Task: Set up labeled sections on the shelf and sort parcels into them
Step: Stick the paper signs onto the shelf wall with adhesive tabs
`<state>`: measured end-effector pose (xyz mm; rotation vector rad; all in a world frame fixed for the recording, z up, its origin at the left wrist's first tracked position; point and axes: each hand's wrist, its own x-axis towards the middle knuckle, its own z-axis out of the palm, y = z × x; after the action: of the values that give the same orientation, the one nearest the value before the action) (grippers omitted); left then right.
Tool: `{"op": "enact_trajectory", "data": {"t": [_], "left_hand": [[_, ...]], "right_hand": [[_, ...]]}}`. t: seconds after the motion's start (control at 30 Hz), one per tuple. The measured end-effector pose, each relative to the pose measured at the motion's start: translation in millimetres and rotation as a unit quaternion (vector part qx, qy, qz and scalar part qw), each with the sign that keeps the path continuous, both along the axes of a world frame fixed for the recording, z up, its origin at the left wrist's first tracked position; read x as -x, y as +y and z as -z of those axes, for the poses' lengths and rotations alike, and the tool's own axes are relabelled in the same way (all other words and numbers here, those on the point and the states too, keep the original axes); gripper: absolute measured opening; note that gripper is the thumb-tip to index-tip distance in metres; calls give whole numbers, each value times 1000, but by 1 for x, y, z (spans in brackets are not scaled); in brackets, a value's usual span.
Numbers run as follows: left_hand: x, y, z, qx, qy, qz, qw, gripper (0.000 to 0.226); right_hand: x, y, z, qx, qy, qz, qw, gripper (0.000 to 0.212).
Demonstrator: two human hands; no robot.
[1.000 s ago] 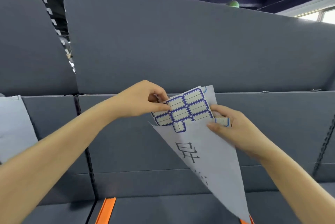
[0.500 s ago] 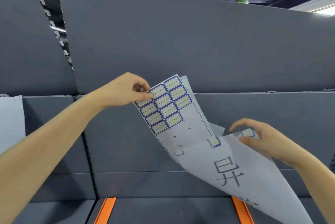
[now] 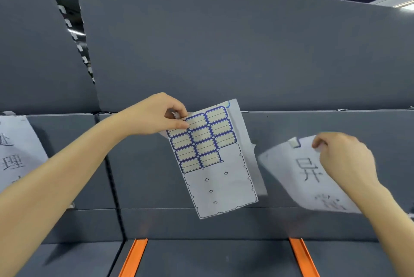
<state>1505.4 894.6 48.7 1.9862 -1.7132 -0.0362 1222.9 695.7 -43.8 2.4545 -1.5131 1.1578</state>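
Though one posted sign (image 3: pixel 15 153) hangs at the far left of the shelf (image 3: pixel 246 52), my left hand (image 3: pixel 156 115) pinches the sticker sheet (image 3: pixel 212 155) by its top corner, and its long side dangles downward. Right of it and apart, the paper sign (image 3: pixel 309 173) hangs tilted below my right hand (image 3: pixel 345 155), which grips its upper edge beside a stuck-on label (image 3: pixel 293 142). I judge that hand the nearer one for pressing the sign onto the wall.
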Motion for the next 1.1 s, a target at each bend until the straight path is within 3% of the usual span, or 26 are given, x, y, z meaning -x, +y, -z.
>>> {"op": "enact_trajectory", "data": {"t": [0.07, 0.13, 0.27, 0.37, 0.43, 0.57, 0.67, 0.93, 1.03, 1.1], "left_hand": [[1, 0, 0, -8, -1, 5, 1000, 6], [2, 1, 0, -17, 6, 18, 1000, 6], [8, -4, 2, -17, 11, 38, 999, 6], [16, -7, 3, -4, 16, 65, 998, 4], [21, -9, 4, 12, 19, 80, 997, 14], [26, -10, 7, 34, 51, 98, 993, 25], [28, -8, 7, 43, 65, 104, 992, 28], [28, -8, 8, 55, 51, 96, 993, 14], [31, -7, 9, 67, 42, 89, 993, 9], [34, -8, 10, 83, 41, 92, 991, 9]], "right_hand": [[1, 4, -11, 5, -46, -21, 999, 33], [-1, 10, -22, -36, -110, -118, 986, 38], [-21, 33, -36, -110, -168, -312, 929, 36], [-36, 41, -40, -155, -181, -390, 889, 36], [-41, 44, -42, -155, -182, -421, 875, 43], [-45, 49, -41, -135, -188, -439, 868, 55], [-50, 50, -35, -159, -197, -425, 869, 48], [-47, 56, -30, -328, -328, -367, 806, 40], [-47, 62, -31, -364, -329, -384, 782, 26], [-48, 66, -28, -343, -304, -400, 794, 23]]}}
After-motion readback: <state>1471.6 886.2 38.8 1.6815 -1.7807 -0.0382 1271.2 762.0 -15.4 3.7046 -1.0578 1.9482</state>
